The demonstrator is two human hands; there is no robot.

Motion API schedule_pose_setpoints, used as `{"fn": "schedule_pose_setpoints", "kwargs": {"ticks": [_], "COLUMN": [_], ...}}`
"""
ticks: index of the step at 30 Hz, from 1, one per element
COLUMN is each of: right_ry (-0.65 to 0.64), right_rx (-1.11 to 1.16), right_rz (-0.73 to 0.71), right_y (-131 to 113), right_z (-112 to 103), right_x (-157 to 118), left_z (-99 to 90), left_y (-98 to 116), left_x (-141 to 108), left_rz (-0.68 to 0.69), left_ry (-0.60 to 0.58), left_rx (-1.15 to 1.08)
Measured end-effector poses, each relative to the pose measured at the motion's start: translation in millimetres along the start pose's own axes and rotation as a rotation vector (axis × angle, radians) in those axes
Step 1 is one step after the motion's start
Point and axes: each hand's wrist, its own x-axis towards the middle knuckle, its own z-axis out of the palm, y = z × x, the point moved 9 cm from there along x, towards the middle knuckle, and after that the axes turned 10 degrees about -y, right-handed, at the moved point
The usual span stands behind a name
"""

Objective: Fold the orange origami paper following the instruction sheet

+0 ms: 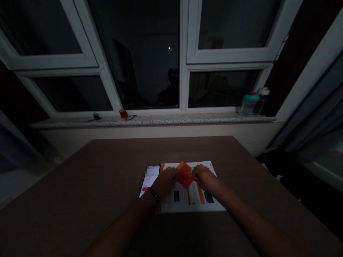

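Both forearms are bare, without sleeves. The left hand (166, 181) has a dark band at its wrist; the right hand (205, 178) wears nothing.

At lower centre of the frame, the left hand (166, 181) and right hand (205, 178) press fingers on a folded orange-red paper square (185, 174), lying on a white printed sheet (187, 200) on the dark brown surface (80, 185). A lit smartphone (150, 177) lies just left.
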Motion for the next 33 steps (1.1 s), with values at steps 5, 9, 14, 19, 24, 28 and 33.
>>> {"fn": "schedule_pose_setpoints", "kwargs": {"ticks": [5,9,14,19,24,28,33], "right_ry": [-0.058,-0.073,-0.053,-0.063,-0.051,-0.048,-0.017], "right_rx": [-0.043,-0.063,-0.049,-0.043,-0.047,-0.042,-0.084], "right_rz": [0.029,0.028,-0.025,-0.114,-0.09,-0.062,-0.063], "right_y": [-3.5,-5.2,-7.0,-12.9,-13.0,-14.6,-22.7], "right_z": [-0.2,0.8,-1.2,-3.0,-4.5,-6.3,-8.7], "right_x": [1.5,0.6,-3.9,-12.8,-15.8,-15.8,-18.3], "left_z": [0.5,-1.2,-4.2,1.9,12.3,11.6,3.9], "left_y": [2.3,4.7,8.6,16.5,27.8,38.0,46.5], "left_x": [1.1,0.3,-4.3,-9.6,-11.6,-12.5,-15.1], "left_rz": [-0.014,-0.016,-0.021,-0.024,-0.005,0.0,0.009], "left_ry": [-0.017,-0.005,-0.043,-0.144,-0.193,-0.212,-0.207], "left_rx": [0.01,0.003,0.019,0.196,0.336,0.35,0.334]}}
